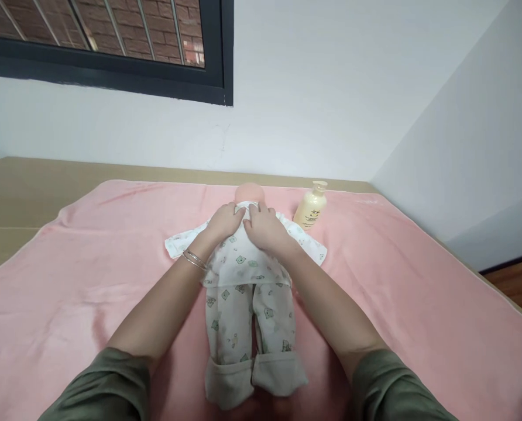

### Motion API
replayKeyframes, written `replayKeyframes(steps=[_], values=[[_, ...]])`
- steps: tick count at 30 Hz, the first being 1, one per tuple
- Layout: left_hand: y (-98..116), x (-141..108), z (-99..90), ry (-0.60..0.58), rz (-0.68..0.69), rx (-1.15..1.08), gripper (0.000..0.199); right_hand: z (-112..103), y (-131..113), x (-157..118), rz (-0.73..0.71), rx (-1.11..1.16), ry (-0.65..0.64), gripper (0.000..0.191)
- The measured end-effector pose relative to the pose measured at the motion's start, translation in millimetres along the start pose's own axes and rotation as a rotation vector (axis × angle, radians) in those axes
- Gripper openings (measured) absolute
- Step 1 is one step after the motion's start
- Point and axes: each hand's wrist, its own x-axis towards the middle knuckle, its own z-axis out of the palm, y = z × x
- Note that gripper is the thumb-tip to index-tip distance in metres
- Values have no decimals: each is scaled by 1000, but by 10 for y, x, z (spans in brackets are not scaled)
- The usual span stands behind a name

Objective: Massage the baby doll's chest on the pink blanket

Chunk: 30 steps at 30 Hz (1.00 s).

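Note:
A baby doll lies stretched out, its smooth bare head (249, 192) pointing away from me; no features show on it. It wears a white printed top (247, 263) and matching trousers (232, 324) with wide turned-up cuffs. The sleeves spread out to both sides. My left hand (225, 224) rests on the doll's left-of-view shoulder, fingers extended. Across from it, my right hand (265, 227) lies flat on the other shoulder, thumb towards the middle. Both hands touch the top just below the head, hiding the shoulders. A bracelet (194, 259) circles my left wrist.
A pale yellow pump bottle (311, 206) stands beyond the right sleeve. Beneath everything is a pink blanket (89, 280) on a wooden surface (24, 187). A white wall (309, 105) and a dark-framed window (219, 58) are behind; another wall closes the right side.

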Motion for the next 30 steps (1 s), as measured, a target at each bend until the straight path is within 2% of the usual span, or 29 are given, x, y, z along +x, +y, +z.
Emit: replayKeyframes(steps=[2,5,9,12,15,20,23,27,30], values=[[68,-46,5,8,44,122,43,46,57,53,49,26,17,44],[286,-204,57,-3,76,291,35,79,225,171,102,85,-18,49],[508,-376,125,21,61,311,37,55,412,257,62,179,-32,51],[483,-367,110,9,121,352,38,20,398,217,18,150,-35,46],[318,-251,53,-10,186,359,40,-7,230,101,-62,55,-19,38],[78,-51,6,-45,15,54,41,18,-36,-27,-84,-7,-15,45],[110,-56,41,1,-4,81,47,65,54,46,-50,39,-18,43],[270,-201,156,41,78,209,38,97,347,201,1,152,-52,48],[354,-297,248,56,144,214,37,77,454,253,72,205,-43,54]])
